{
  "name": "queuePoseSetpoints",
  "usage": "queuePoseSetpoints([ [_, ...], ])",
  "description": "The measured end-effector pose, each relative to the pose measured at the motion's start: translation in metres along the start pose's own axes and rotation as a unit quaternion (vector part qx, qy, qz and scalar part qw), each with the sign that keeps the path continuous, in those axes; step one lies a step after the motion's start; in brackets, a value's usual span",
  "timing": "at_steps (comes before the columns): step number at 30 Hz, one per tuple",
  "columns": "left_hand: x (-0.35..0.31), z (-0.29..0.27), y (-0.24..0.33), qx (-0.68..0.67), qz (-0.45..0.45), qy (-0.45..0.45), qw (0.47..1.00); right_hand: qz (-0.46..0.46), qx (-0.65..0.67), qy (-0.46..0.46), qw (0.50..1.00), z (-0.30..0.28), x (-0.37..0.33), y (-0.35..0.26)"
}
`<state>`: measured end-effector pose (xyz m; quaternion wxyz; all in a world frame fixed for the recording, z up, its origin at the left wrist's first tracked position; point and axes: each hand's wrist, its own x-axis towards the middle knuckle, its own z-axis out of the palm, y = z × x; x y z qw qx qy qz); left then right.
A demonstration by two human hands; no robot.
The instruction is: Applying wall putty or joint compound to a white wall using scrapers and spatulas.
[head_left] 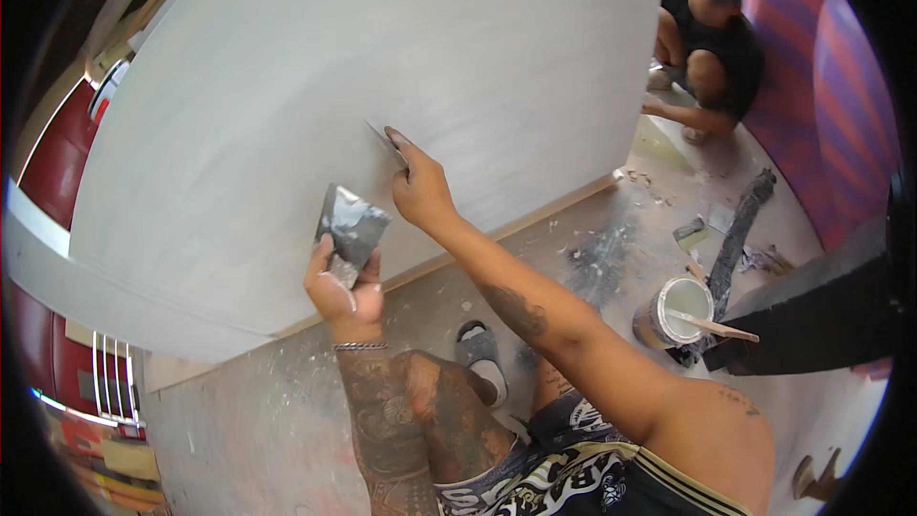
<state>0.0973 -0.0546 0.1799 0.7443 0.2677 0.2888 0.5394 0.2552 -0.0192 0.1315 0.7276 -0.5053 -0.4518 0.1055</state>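
Note:
My left hand (346, 289) grips a metal putty knife (351, 225), its broad blade pointing up and smeared with whitish filler. Pale smears also mark my fingers and palm. To the right and a little higher, my right hand (422, 189) is closed around a second putty knife (376, 137). That blade is seen nearly edge-on, close to the large white panel (239, 134); I cannot tell whether it touches the surface. My right index finger lies along the blade. The panel fills most of the upper view and shows faint grey, cloudy patches.
An open can (685, 306) with a wooden stick (712, 327) across it stands on the spattered floor (564, 277) to the right. Beyond it lies a long dark grimy strip (743, 229) among scraps. Another person (712, 48) squats past the panel's right edge, beside a pink-purple striped shape (860, 86).

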Motion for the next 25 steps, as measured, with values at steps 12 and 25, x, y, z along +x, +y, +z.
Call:
queuePoseSetpoints([
  [12,-0.008,0.016,-0.024,0.092,-0.019,-0.235,0.967,0.088,0.063,-0.193,0.975,-0.153,-0.11,0.019],
  [25,0.015,0.003,-0.049,0.763,-0.008,-0.371,0.529,0.202,0.482,0.214,0.825,-0.228,-0.005,-0.005],
])
